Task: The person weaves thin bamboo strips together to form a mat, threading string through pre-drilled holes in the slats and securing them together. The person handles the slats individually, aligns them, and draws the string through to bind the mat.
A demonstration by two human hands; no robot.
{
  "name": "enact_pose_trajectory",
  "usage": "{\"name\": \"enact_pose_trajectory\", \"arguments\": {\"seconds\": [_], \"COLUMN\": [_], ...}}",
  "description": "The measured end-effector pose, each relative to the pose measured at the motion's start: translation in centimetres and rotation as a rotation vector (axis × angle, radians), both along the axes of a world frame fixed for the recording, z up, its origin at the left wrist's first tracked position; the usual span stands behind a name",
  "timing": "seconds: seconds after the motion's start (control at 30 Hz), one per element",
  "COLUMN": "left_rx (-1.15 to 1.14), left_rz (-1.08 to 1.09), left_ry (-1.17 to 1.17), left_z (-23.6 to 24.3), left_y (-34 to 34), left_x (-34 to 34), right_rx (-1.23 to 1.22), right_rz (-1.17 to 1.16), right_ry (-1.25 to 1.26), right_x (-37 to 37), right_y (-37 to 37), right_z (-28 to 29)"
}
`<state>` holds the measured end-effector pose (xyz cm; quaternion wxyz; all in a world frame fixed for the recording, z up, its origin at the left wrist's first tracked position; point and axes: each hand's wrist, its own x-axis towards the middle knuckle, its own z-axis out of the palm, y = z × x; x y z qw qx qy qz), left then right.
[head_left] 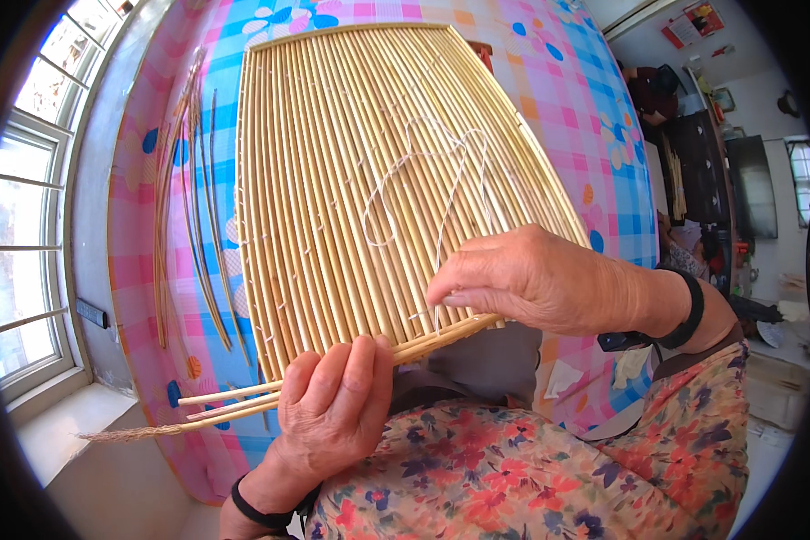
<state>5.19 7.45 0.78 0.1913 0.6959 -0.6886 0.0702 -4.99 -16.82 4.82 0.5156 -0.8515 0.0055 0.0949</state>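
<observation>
A mat of pale yellow plant stalks [333, 198] laid side by side stretches away from me, with small white stitches across it. My left hand [337, 396] is closed around its near edge and the loose stalks [216, 409] there, whose ends stick out to the left, one with a frayed tip. At the right part of that edge, my right hand [522, 279] is closed in a pinch, with white thread [447, 211] running to its fingertips. A thin pale tip shows just below the fingers; I cannot tell whether it is a needle. Slack thread lies in loops over the mat.
Several thin loose stalks [198, 207] lie left of the mat on a pink and blue checked cloth [585, 144]. A barred window [27, 234] stands at the far left. Another person [652, 94] and dark furniture [693, 171] are at the right.
</observation>
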Motion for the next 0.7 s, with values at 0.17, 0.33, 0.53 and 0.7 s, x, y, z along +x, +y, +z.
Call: {"name": "enact_pose_trajectory", "arguments": {"seconds": [0.17, 0.33, 0.53, 0.7], "left_rx": [-0.003, 0.011, 0.038, 0.029], "left_rz": [0.061, 0.075, 0.051, 0.040], "left_ry": [0.035, 0.061, 0.087, 0.108], "left_z": [0.0, 0.7, 1.0, 0.8], "left_y": [0.6, 1.3, 1.9, 2.0], "left_x": [-0.5, -0.5, 0.0, 0.2], "right_rx": [0.081, -0.221, -0.356, -0.204], "right_rz": [0.010, 0.219, 0.296, 0.245], "right_ry": [0.201, -0.009, -0.120, -0.106], "right_x": [-1.3, -1.3, -0.8, -1.6], "right_y": [0.3, -0.1, 0.0, 0.5], "right_z": [0.4, -0.2, 0.9, 0.3]}}
